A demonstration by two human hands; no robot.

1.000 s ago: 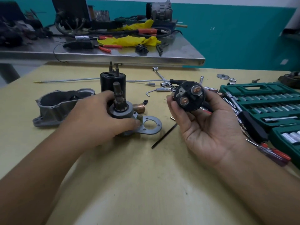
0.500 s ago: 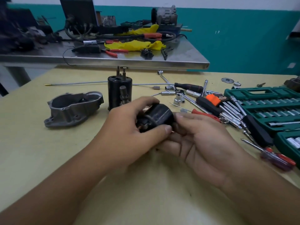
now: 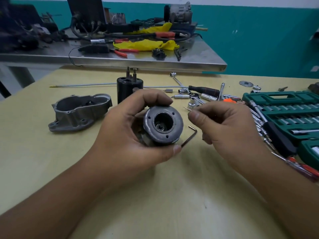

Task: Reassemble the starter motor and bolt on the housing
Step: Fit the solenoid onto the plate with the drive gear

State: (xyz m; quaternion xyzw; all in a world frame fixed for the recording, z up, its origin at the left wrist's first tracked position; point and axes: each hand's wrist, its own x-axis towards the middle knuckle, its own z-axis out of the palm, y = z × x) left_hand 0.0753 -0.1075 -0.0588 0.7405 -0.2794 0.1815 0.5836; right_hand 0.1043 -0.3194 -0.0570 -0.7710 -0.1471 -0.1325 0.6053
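In the head view, the left hand (image 3: 131, 133) grips the solenoid (image 3: 163, 125) above the bench (image 3: 172, 195), open end near, spring inside. The right hand (image 3: 222, 125) pinches a thin pin (image 3: 187, 108) just right of it. The housing (image 3: 77, 112) lies far left; a tilt could spill the spring.

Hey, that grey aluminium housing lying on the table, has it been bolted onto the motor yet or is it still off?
Off. The housing lies alone on the table, hollow side up, apart from the black motor body.
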